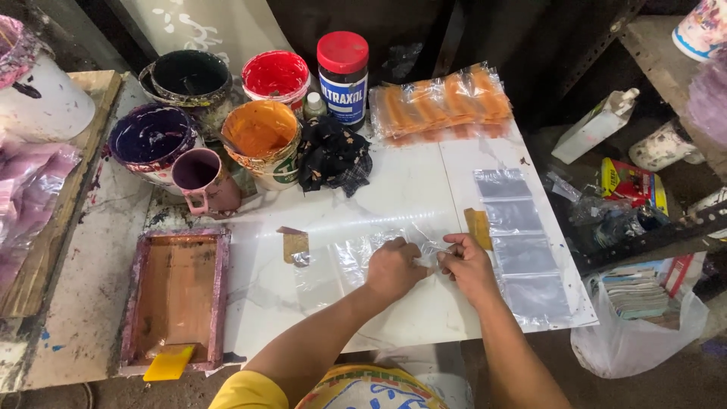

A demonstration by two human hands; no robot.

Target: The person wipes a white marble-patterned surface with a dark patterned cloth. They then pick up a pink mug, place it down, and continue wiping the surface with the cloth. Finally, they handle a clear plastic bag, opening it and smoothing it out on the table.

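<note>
Clear plastic bag (356, 261) between pinching hands (394, 269)

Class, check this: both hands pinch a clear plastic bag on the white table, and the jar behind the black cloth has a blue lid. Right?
Not quite. The jar has a red lid, as the head view shows. The rest holds: left hand and right hand pinch the clear plastic bag on the white table, behind the black cloth.

Print wkshp: paint tubs (261, 129), screen frame (176, 299)

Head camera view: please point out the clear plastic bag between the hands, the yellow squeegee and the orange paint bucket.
clear plastic bag (341, 265), head view, flat part left of the hands
yellow squeegee (169, 363), head view, blade middle
orange paint bucket (276, 170), head view, outer wall
</note>
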